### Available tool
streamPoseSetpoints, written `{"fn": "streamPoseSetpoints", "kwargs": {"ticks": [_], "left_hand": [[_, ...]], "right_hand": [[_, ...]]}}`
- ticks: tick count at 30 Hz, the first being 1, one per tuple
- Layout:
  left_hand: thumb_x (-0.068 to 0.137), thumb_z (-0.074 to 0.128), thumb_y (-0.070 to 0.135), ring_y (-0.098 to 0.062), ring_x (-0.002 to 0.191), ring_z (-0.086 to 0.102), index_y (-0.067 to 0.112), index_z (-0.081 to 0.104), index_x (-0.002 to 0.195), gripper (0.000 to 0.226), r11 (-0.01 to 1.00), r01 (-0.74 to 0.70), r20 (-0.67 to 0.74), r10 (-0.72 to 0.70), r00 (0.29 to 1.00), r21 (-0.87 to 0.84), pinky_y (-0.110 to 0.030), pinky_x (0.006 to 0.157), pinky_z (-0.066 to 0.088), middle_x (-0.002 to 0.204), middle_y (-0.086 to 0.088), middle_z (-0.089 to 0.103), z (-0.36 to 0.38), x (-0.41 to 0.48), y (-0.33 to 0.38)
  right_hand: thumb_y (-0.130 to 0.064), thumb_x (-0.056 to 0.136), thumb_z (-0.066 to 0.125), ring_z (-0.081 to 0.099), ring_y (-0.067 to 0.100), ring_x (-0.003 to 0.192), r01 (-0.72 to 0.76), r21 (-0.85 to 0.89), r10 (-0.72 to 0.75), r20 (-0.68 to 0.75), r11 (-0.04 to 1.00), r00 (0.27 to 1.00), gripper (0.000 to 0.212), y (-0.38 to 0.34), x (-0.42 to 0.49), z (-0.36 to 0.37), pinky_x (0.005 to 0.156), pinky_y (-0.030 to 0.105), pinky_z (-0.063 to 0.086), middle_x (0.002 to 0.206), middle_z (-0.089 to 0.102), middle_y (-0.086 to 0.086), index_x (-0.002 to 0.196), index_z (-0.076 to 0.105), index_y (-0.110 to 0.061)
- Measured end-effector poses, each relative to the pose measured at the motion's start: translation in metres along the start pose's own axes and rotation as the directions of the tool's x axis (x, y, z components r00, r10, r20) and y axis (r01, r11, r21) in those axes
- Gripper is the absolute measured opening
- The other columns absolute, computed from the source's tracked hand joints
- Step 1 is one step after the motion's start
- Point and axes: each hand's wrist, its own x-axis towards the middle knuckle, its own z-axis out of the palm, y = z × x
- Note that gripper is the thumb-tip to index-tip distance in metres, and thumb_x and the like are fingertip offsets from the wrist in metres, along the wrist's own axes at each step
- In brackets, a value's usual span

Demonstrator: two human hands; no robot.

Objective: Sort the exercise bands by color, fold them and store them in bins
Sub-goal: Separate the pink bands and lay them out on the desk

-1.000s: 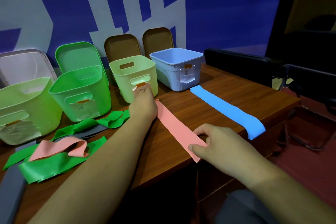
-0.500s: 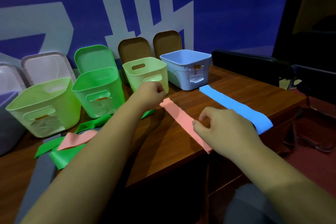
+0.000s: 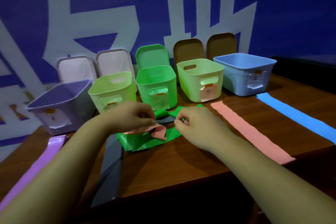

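light: dim, bluish cast | shadows: soft, dark below desk (image 3: 181, 160) edge | focus: slightly soft | edges: wide-angle bending at frame borders

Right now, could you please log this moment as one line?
left hand: pinches crumpled pink band | right hand: curled by green bands, grip unclear

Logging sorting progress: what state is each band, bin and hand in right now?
Flat pink band: laid straight, unfolded.
Blue band: laid straight, unfolded.
Purple band: laid flat.
Grey band: flat, partly covered.
Crumpled pink band: on green bands, pinched by left hand.
Green bands: tangled pile.
Five bins: open, lids off.
Right hand: curled; grip unclear.
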Motion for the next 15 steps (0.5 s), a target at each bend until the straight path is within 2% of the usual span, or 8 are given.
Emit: {"fn": "streamPoseSetpoints", "kwargs": {"ticks": [4,7,11,15], "left_hand": [[0.091,0.081,0.043,0.001,0.094,0.065,0.034,0.074,0.114,0.026,0.999,-0.048,0.037,0.049,0.998,-0.026,-0.028,0.086,0.057,0.107,0.015,0.066,0.023,-0.01,-0.022],[0.094,0.079,0.037,-0.001,0.093,0.064,0.034,0.074,0.112,0.019,0.994,-0.089,-0.036,0.086,0.996,-0.071,-0.031,0.086,0.057,0.105,0.015,0.064,0.031,-0.009,-0.033],[0.096,0.076,0.039,-0.001,0.093,0.064,0.035,0.075,0.107,0.012,0.984,-0.133,-0.124,0.118,0.985,-0.119,-0.031,0.083,0.057,0.102,0.016,0.065,0.039,-0.007,-0.043],[0.097,0.075,0.034,-0.002,0.094,0.063,0.034,0.077,0.109,0.012,0.972,-0.181,-0.183,0.153,0.971,-0.147,-0.027,0.081,0.053,0.103,0.015,0.067,0.046,-0.004,-0.051]], "right_hand": [[-0.049,0.098,0.06,0.063,0.012,0.083,0.022,0.004,-0.022,0.101,1.0,0.995,0.021,-0.014,0.036,0.029,0.076,0.042,0.06,0.091,0.066,-0.01,0.099,0.074,-0.033],[-0.051,0.096,0.06,0.064,0.01,0.085,0.016,-0.004,-0.015,0.167,1.0,0.986,0.025,-0.014,0.054,0.046,0.08,0.043,0.061,0.095,0.069,-0.01,0.106,0.075,-0.034],[-0.047,0.098,0.063,0.064,0.006,0.081,0.009,0.104,-0.025,0.147,0.994,0.989,0.019,-0.001,0.056,0.067,0.076,0.044,0.06,0.088,0.07,-0.012,0.101,0.078,-0.035],[-0.042,0.099,0.065,0.063,0.001,0.084,0.016,0.192,-0.038,0.111,0.981,0.993,0.014,0.012,0.056,0.074,0.076,0.035,0.056,0.089,0.072,-0.015,0.096,0.077,-0.037]]}}
